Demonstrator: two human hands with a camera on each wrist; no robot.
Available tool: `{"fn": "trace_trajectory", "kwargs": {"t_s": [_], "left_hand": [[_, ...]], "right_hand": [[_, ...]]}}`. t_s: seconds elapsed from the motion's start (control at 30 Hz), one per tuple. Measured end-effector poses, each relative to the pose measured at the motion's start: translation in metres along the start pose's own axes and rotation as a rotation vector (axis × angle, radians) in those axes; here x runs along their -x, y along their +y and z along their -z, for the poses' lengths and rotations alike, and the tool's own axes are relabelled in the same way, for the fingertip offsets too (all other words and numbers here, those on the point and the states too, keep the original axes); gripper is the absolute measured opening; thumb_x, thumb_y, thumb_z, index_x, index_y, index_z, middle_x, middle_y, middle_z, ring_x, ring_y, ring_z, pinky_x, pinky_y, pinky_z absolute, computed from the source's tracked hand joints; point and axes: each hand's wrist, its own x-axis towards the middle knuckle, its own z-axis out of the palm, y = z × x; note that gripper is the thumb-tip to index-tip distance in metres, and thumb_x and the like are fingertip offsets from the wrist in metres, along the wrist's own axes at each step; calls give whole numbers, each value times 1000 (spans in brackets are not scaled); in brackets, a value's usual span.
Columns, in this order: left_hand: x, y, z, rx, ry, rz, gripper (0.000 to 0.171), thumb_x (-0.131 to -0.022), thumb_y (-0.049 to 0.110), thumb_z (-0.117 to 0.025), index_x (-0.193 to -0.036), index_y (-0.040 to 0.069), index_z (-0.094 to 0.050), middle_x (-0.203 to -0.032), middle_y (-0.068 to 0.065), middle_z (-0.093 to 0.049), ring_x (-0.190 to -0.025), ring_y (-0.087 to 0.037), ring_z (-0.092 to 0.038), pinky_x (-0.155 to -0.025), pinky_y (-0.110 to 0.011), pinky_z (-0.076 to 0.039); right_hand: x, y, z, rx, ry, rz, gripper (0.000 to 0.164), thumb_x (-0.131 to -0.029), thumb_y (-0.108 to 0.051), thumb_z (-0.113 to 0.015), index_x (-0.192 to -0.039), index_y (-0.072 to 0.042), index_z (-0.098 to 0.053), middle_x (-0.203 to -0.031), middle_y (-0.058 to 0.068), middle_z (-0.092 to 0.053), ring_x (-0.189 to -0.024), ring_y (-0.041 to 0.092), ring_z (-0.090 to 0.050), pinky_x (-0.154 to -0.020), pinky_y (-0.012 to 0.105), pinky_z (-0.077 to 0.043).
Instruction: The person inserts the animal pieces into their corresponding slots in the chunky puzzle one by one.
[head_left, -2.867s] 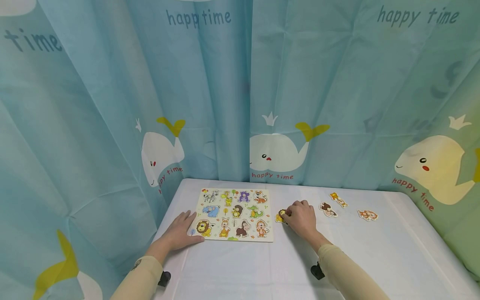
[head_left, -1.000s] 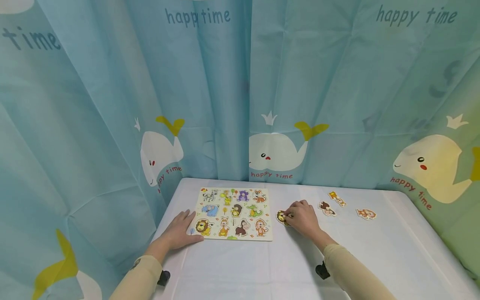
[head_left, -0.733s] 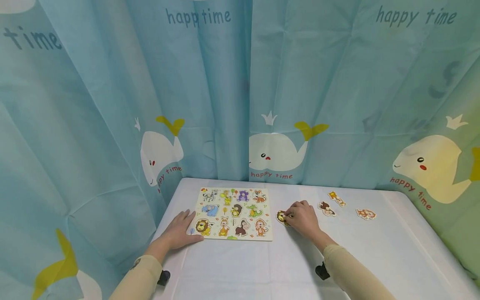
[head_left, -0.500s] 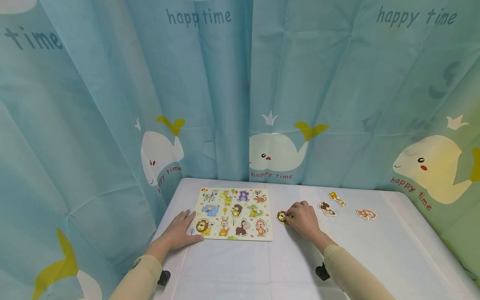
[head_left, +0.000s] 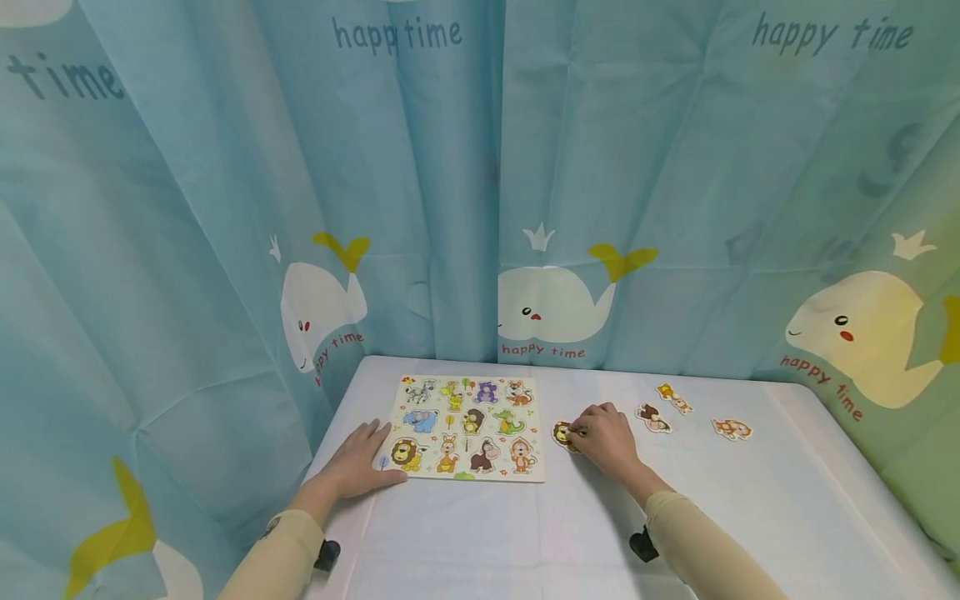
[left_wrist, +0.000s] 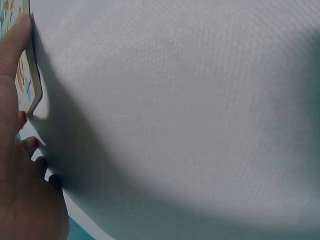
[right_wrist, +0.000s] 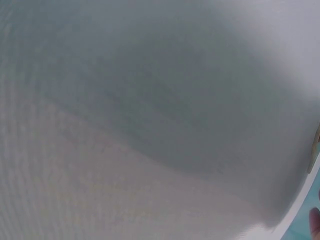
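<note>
A wooden puzzle board (head_left: 429, 479) printed with colourful animals lies flat at the left of the table. My left hand (head_left: 360, 462) rests at its near left corner, the thumb along the near edge and the other fingers extended beside the left side. In the left wrist view, the thumb (left_wrist: 16, 42) lies on the rim of the board. Just right of the board, my right hand (head_left: 606, 437) pinches a lion puzzle piece (head_left: 561, 435) between thumb and fingers, low at the tabletop. The hand covers the right part of this piece.
Farther right lie a brown gorilla piece (head_left: 654, 418), a yellow-orange kangaroo-like piece (head_left: 675, 398) and an orange monkey piece (head_left: 732, 428). The white table (head_left: 480, 542) ends at the back against a blue curtain (head_left: 450, 208) printed with whales.
Compared with the oldest frame, the lion piece has turned slightly in my right hand and more of its face shows; the right wrist has shifted a little right. The left hand stays at the board.
</note>
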Motion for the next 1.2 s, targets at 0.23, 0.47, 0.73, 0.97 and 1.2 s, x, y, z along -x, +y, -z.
{"fn": "trace_trajectory", "kwargs": {"t_s": [0.23, 0.47, 0.73, 0.97, 1.2], "left_hand": [[-2, -5, 2, 11, -20, -5, 108, -81, 61, -77, -160, 3, -31, -165, -25, -22, -152, -48, -16, -120, -65, -20], [-3, -7, 1, 20, -31, 5, 109, -81, 62, -77, -161, 6, -30, -166, -23, -22, -153, -46, -15, -120, -66, -19], [-2, -7, 1, 21, -23, 10, 107, -81, 60, -78, -161, 6, -31, -167, -23, -20, -153, -46, -14, -119, -66, -19], [0, -5, 1, 23, -22, 5, 106, -81, 59, -78, -160, 6, -32, -166, -23, -21, -152, -46, -15, -119, -66, -20], [1, -3, 2, 25, -19, 15, 107, -81, 59, -79, -161, 6, -32, -167, -22, -20, -153, -46, -14, -120, -66, -19]], "right_hand": [[-1, 0, 0, 13, 0, 12, 7, -85, -23, -83, -86, -16, -82, -92, 0, -70, -97, 27, -57, -81, 50, -48], [-6, -1, 4, 2, 30, 34, 8, -86, -24, -83, -86, -16, -81, -93, 0, -70, -98, 27, -57, -81, 50, -48], [-16, -24, 8, -36, 64, 81, 6, -85, -24, -82, -86, -18, -82, -94, -1, -70, -98, 26, -57, -80, 48, -48], [-25, -52, 6, -75, 65, 123, 4, -86, -24, -81, -84, -20, -82, -94, -2, -70, -98, 24, -57, -82, 47, -48], [-35, -79, 1, -87, 38, 146, 5, -87, -27, -81, -87, -21, -82, -97, -3, -69, -99, 23, -56, -83, 44, -48]]}}
